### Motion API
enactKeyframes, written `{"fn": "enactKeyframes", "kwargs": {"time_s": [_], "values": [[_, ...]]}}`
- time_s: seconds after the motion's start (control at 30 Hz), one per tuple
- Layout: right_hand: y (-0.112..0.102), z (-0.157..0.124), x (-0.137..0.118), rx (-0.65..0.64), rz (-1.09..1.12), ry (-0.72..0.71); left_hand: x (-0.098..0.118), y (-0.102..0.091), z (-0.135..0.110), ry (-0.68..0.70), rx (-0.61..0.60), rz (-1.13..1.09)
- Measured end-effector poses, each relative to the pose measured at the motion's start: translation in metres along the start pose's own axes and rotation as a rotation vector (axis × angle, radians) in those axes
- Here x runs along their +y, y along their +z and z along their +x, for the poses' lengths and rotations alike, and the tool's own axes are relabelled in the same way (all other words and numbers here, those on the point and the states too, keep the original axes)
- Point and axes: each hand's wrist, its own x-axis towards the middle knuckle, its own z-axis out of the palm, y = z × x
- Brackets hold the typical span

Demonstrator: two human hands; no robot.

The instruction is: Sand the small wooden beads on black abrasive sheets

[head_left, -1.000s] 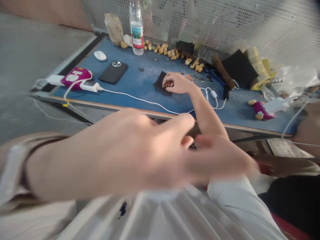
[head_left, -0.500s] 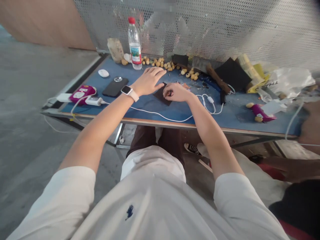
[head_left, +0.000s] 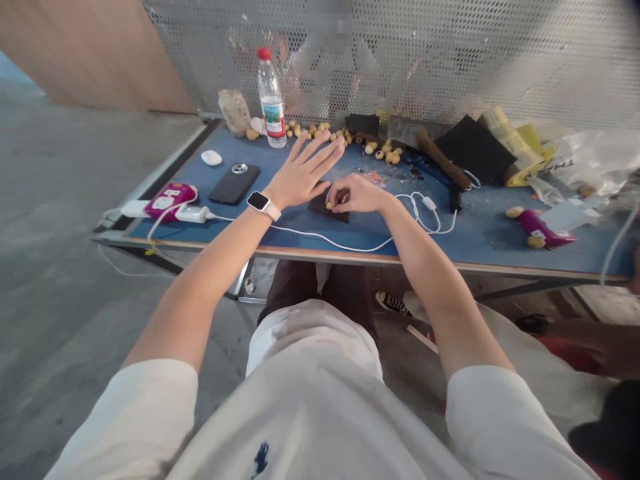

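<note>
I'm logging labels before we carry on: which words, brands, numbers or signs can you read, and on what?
"THA": plastic bag; any further letters illegible.
Bottle label: too small to read.
Left magenta block, right magenta block: markings too blurred.
Black sheet under the right hand: no text visible.

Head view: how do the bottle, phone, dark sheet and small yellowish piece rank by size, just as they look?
Largest: bottle
Next: phone and dark sheet, unsure which, since the right hand covers part of the sheet
Smallest: small yellowish piece at the fingertips
</note>
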Motion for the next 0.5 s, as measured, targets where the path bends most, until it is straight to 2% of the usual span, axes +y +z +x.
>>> {"fn": "enactKeyframes", "kwargs": {"time_s": [0.27, 0.5], "values": [[0.001, -0.0024, -0.0059, 0.02, -0.01, 0.066, 0.0023, 0.0072, 0.002, 0.004, 0.001, -0.029], [0.003, -0.0004, -0.0086, 0.039, -0.026, 0.054, 0.0046, 0.0074, 0.0012, -0.037, 0.02, -0.028]]}}
